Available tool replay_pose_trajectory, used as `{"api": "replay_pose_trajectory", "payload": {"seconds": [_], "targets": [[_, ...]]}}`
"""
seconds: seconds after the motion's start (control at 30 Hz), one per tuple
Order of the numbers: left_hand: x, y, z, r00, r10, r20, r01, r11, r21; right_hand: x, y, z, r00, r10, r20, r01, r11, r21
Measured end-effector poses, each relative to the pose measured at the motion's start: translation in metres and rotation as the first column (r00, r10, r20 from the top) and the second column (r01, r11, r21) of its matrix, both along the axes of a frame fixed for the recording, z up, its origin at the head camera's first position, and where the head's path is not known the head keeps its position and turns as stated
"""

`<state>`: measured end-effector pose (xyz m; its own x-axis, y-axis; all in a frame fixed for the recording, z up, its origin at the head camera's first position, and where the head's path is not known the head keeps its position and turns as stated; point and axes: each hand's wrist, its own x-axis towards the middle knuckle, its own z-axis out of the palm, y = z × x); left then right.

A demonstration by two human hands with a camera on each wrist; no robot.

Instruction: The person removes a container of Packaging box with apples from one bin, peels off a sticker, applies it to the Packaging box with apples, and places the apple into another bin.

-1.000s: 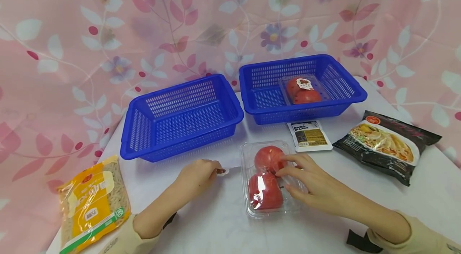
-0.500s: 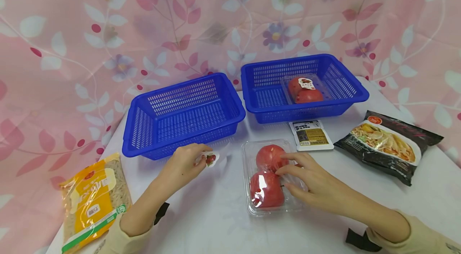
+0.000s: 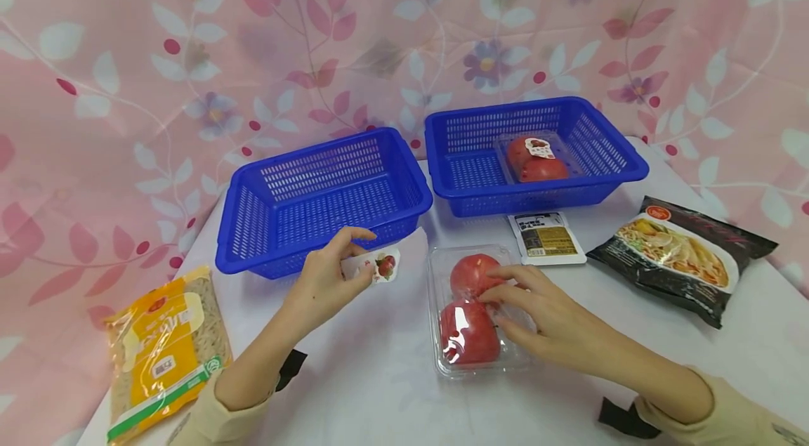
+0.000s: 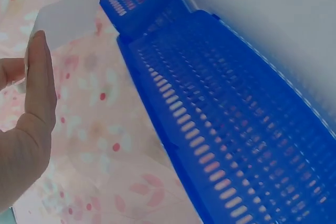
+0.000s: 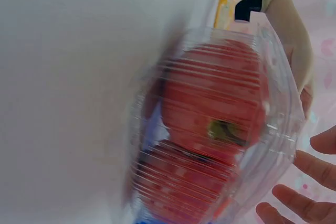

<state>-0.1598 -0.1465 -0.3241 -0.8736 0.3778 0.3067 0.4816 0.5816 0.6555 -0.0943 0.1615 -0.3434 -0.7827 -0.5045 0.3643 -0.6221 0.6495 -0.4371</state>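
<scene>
Left hand (image 3: pixel 322 284): thumb and fingers pinching a fruit-printed label (image 3: pixel 383 265), up near the left basket's (image 3: pixel 335 214) front right corner!
Right hand (image 3: pixel 546 316): fingers spread, loosely bent, touching the clear box's (image 3: pixel 468 371) right side.
Clear box: flat mid-table, two red fruits (image 3: pixel 470 337) inside.
Table's (image 3: pixel 379 397) far edge: left basket, then right basket (image 3: pixel 470 172) with another fruit box (image 3: pixel 538 159).
Left edge: yellow packet (image 3: pixel 167 355).
Right edge: black packet (image 3: pixel 682 256).

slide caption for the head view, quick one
Left hand pinches a printed label; right hand at a clear box of red fruit.
</scene>
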Motion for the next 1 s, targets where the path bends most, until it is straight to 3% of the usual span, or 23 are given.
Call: {"api": "replay_pose_trajectory", "payload": {"seconds": [0.23,0.5,0.73,0.87,1.0], "targets": [[0.005,0.017,0.008,0.995,-0.102,-0.007,0.103,0.993,0.058,-0.003,-0.002,0.006,0.996,0.023,-0.080,-0.027,0.999,-0.045],[0.010,0.037,0.014,0.972,-0.232,-0.044,0.236,0.966,0.110,-0.005,-0.007,0.015,0.996,0.062,-0.062,-0.067,0.994,-0.090],[0.016,0.063,0.014,0.928,-0.359,-0.102,0.373,0.902,0.219,-0.006,-0.012,0.023,0.997,0.048,-0.068,-0.060,0.978,-0.201],[0.019,0.076,0.010,0.898,-0.431,-0.088,0.438,0.862,0.256,-0.008,-0.014,0.023,0.994,0.038,-0.102,-0.063,0.966,-0.251],[0.020,0.084,0.006,0.890,-0.452,-0.055,0.450,0.857,0.250,-0.010,-0.014,0.021,0.987,0.041,-0.157,-0.084,0.956,-0.282]]}}
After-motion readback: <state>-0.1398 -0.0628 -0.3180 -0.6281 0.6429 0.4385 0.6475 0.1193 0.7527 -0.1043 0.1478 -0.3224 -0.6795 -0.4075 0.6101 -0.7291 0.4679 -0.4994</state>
